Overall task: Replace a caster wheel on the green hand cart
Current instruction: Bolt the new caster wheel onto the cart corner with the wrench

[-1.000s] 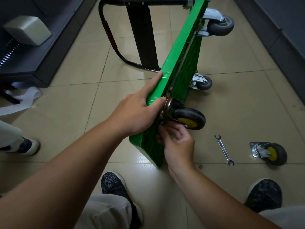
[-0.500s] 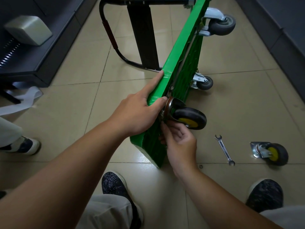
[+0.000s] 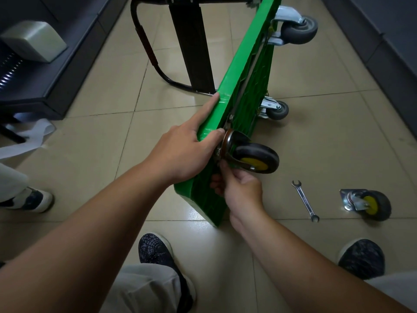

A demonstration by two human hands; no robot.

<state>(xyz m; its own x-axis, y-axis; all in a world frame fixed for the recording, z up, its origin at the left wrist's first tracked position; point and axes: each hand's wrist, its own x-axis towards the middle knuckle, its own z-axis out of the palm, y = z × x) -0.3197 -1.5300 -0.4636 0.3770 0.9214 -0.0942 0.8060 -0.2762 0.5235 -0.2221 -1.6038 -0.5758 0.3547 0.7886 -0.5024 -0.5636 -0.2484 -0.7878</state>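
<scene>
The green hand cart (image 3: 246, 71) stands on its side edge on the tiled floor, underside facing right. A black caster wheel with a yellow hub (image 3: 256, 157) sits against the underside near the cart's near corner. My left hand (image 3: 187, 150) grips the cart's top edge beside that caster's plate, thumb against the plate. My right hand (image 3: 239, 190) is just below the caster's mounting plate, fingertips pinched at its lower edge; what they pinch is hidden. A second yellow-hub caster (image 3: 367, 204) lies loose on the floor at the right. A steel wrench (image 3: 304, 201) lies between it and the cart.
Two grey casters (image 3: 297, 30) (image 3: 276, 109) remain on the cart's far end, and its black handle (image 3: 155, 62) rests folded on the floor. Dark cabinets line both sides. My shoes (image 3: 155, 251) (image 3: 361, 258) are below; another person's shoe (image 3: 31, 199) is at the left.
My right hand's fingers have shifted slightly at the caster plate's lower edge. The left hand and the cart have held their place.
</scene>
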